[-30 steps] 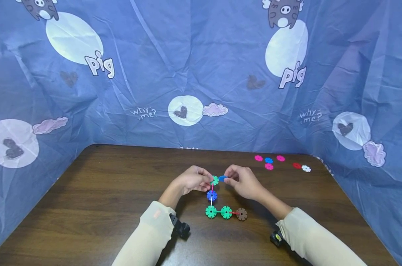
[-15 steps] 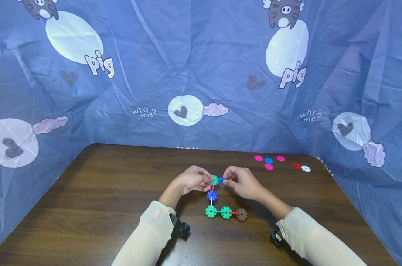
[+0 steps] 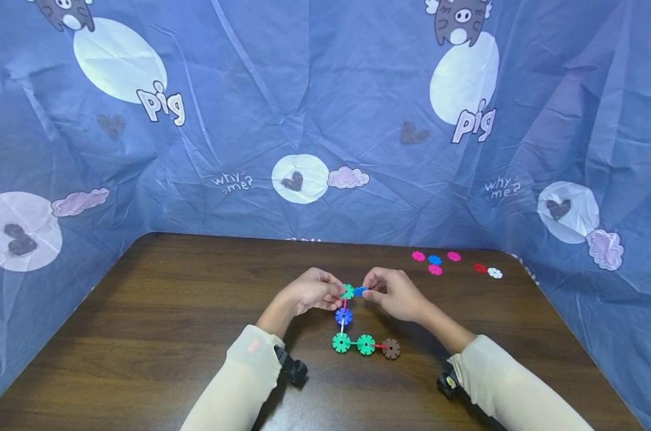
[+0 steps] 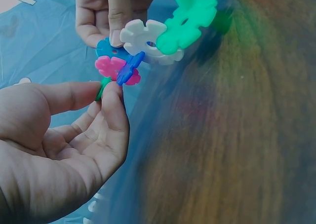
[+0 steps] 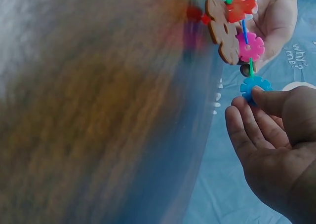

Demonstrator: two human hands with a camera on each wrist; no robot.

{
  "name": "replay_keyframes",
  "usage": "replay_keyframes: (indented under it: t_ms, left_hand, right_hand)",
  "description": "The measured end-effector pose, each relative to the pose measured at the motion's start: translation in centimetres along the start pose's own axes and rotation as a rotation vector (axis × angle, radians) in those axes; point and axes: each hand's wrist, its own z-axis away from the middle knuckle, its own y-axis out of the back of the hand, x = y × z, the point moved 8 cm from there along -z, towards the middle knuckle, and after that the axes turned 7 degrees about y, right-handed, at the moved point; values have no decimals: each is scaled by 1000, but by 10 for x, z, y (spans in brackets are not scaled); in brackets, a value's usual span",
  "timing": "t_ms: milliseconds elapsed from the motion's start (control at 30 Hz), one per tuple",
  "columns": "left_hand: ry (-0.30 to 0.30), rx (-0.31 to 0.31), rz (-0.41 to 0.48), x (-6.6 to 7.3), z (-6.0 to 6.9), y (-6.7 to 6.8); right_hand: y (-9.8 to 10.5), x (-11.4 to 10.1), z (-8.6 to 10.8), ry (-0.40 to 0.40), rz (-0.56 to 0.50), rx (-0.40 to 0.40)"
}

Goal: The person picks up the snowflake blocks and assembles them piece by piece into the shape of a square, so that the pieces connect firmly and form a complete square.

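My left hand [image 3: 316,292] pinches a green notched disc [image 3: 348,291] at the far end of a joined chain, between thumb and fingertips. Thumb and fingers of my right hand [image 3: 397,294] pinch a light blue notched disc [image 3: 361,291]. In the right wrist view the green disc, seen edge-on, meets the rim of this blue disc [image 5: 253,86]; how deep their slots engage I cannot tell. From the green disc the chain runs through a pink disc [image 4: 111,67], a dark blue disc [image 3: 344,316] and a white disc [image 4: 143,36] to green discs [image 3: 341,343], a red one and a brown disc [image 3: 391,349].
Loose discs lie at the table's far right: several pink and blue ones [image 3: 435,260], a red disc [image 3: 480,268] and a white disc [image 3: 495,273]. A blue printed cloth [image 3: 304,120] stands behind the brown wooden table [image 3: 169,311].
My right hand has brought the light blue disc slightly down and left against the green disc, then shifted a touch back right. The left hand stays in place; the chain barely moves.
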Motion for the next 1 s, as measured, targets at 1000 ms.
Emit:
replay_keyframes:
  t_ms: [1000]
  left_hand:
    - [-4,-31,-9,-6,-1,1]
  right_hand:
    - [-10,-2,-1,-20,-23,15]
